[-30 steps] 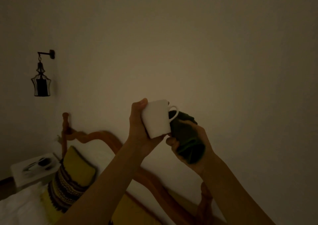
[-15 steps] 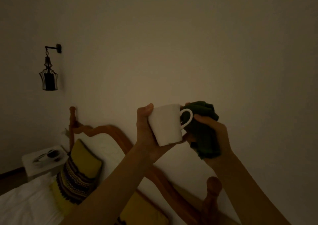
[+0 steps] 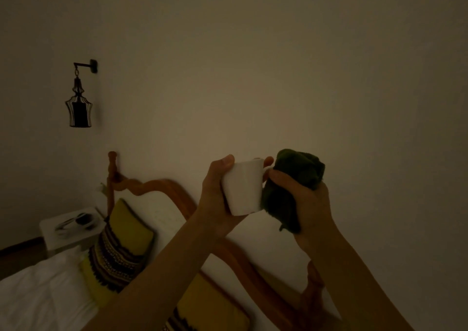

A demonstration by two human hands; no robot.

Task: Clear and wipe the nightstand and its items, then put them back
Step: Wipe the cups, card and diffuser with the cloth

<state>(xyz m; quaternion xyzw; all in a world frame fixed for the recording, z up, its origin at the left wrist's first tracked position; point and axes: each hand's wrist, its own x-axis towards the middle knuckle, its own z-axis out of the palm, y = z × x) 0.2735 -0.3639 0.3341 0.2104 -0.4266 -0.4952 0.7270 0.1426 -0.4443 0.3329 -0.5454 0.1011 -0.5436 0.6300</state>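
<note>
The room is dim. My left hand [image 3: 215, 199] grips a white mug [image 3: 244, 187] held up in front of the wall, tilted, with thumb on its near side and fingertips over the rim. My right hand [image 3: 307, 204] holds a bunched dark green cloth [image 3: 295, 183] pressed against the mug's handle side. The handle is mostly hidden by the cloth. A white nightstand [image 3: 50, 229] stands far left beyond the bed, with a dark small dish and a spoon-like item [image 3: 78, 220] on it.
A wooden headboard [image 3: 174, 191] runs below my arms. Yellow patterned pillows [image 3: 121, 244] lean on it, with white bedding [image 3: 38, 297] at lower left. A dark lantern wall lamp [image 3: 79, 102] hangs upper left. The wall fills the rest.
The cloth has shifted along the mug's handle side, from below the handle to beside and above it. The view has drifted, so the bed and lamp sit further right in frame.
</note>
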